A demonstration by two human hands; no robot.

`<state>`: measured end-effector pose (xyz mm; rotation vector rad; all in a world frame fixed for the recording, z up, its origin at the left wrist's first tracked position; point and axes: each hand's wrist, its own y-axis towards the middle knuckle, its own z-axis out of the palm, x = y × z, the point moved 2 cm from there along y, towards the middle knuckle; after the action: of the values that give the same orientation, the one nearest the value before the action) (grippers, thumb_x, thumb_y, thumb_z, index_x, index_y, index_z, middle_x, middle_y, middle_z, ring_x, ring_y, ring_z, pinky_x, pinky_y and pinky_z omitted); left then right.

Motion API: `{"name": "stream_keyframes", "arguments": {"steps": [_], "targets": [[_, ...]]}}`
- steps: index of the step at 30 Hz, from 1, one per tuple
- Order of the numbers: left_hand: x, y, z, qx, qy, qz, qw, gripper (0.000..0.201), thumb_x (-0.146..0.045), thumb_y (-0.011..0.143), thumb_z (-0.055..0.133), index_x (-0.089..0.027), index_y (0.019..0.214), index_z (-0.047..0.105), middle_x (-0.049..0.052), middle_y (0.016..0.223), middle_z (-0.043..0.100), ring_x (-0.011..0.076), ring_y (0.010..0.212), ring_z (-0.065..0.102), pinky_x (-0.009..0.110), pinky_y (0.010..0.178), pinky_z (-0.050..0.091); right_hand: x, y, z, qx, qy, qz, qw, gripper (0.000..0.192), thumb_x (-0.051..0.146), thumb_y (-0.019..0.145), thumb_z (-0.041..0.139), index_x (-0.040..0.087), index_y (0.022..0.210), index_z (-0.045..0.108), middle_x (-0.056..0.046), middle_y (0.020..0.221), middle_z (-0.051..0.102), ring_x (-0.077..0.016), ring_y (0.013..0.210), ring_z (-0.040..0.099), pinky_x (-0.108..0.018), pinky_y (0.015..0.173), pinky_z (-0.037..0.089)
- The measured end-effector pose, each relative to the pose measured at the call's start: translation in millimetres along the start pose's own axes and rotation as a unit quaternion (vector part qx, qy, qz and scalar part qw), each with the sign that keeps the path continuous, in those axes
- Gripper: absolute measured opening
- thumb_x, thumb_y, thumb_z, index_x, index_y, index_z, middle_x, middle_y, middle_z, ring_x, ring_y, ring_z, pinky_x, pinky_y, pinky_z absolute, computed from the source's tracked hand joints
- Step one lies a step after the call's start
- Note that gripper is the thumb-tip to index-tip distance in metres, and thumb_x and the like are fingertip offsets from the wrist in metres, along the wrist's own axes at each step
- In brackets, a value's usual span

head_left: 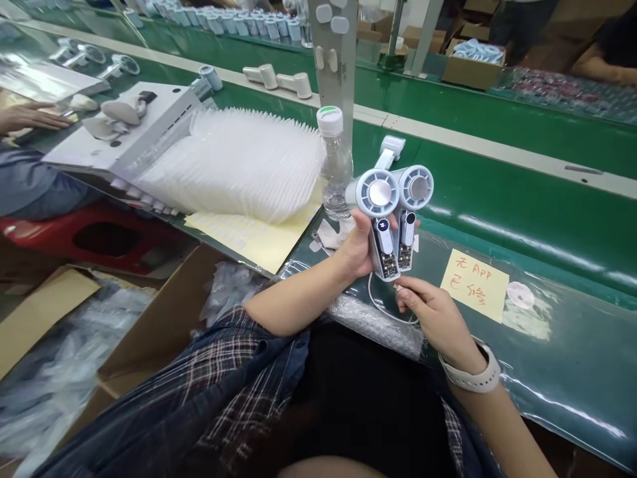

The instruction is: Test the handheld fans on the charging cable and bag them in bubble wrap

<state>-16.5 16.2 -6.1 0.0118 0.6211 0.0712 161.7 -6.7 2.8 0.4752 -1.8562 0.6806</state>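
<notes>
Two light-blue handheld fans are together in my left hand (359,249), whose fingers wrap round their handles. The nearer handheld fan (381,192) and the farther handheld fan (415,188) both have open handles that show circuit boards. Below the handle ends, my right hand (430,309) pinches the plug of a white cable (378,307). The plug is close to the bottom of the nearer fan; whether it is inserted I cannot tell. Just behind the fans lies another light-blue fan (391,147).
A water bottle (336,166) stands left of the fans, beside a stack of white foam sleeves (239,159). A yellow note (475,284) lies at right. A cardboard box (144,318) with plastic bags is at lower left. A co-worker's hand (34,116) rests at far left.
</notes>
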Motion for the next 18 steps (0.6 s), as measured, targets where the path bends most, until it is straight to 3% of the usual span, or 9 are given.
{"name": "stream_keyframes", "arguments": {"steps": [3, 6, 10, 15, 18], "targets": [[-5.5, -1.7, 4.1, -0.006, 0.002, 0.021, 1.000, 0.083, -0.093, 0.049, 0.083, -0.016, 0.071, 0.062, 0.012, 0.121, 0.076, 0.0328, 0.119, 0.073, 0.037, 0.090, 0.064, 8.2, 1.2, 8.4, -0.005, 0.080, 0.008, 0.997, 0.028, 0.046, 0.088, 0.073, 0.018, 0.093, 0.075, -0.004, 0.073, 0.074, -0.0188, 0.067, 0.071, -0.030, 0.067, 0.058], [-10.5, -3.4, 7.2, -0.016, 0.013, 0.026, 0.999, 0.083, -0.096, 0.053, 0.078, -0.016, 0.070, 0.059, 0.011, 0.124, 0.074, 0.0334, 0.126, 0.070, 0.039, 0.096, 0.063, 7.8, 5.5, 15.2, -0.058, 0.107, -0.005, 0.993, 0.028, 0.046, 0.085, 0.079, 0.019, 0.084, 0.074, -0.002, 0.063, 0.070, -0.0173, 0.056, 0.068, -0.028, 0.058, 0.057], [-11.7, -3.4, 6.0, -0.029, 0.072, 0.035, 0.996, 0.089, -0.106, 0.054, 0.066, -0.018, 0.069, 0.056, 0.015, 0.122, 0.073, 0.0363, 0.131, 0.066, 0.044, 0.097, 0.063, 2.9, 5.8, 27.7, -0.110, 0.101, -0.054, 0.987, 0.034, 0.050, 0.092, 0.078, 0.020, 0.080, 0.069, 0.001, 0.057, 0.065, -0.0142, 0.051, 0.064, -0.025, 0.053, 0.052], [-2.6, -3.4, 1.4, -0.040, 0.107, 0.061, 0.992, 0.093, -0.110, 0.046, 0.062, -0.019, 0.068, 0.056, 0.015, 0.112, 0.074, 0.0397, 0.134, 0.062, 0.046, 0.098, 0.060, 1.7, 1.8, 44.8, -0.124, 0.221, -0.035, 0.967, 0.041, 0.057, 0.100, 0.069, 0.022, 0.082, 0.058, 0.010, 0.048, 0.046, -0.0114, 0.038, 0.050, -0.024, 0.044, 0.044], [0.1, -5.0, 1.0, -0.030, 0.099, 0.054, 0.993, 0.093, -0.109, 0.045, 0.065, -0.019, 0.066, 0.055, 0.015, 0.111, 0.074, 0.0410, 0.134, 0.061, 0.046, 0.096, 0.061, 5.9, 1.5, 44.1, -0.108, 0.175, -0.065, 0.976, 0.039, 0.055, 0.102, 0.066, 0.022, 0.083, 0.060, 0.005, 0.055, 0.056, -0.0136, 0.048, 0.059, -0.026, 0.052, 0.049]]}}
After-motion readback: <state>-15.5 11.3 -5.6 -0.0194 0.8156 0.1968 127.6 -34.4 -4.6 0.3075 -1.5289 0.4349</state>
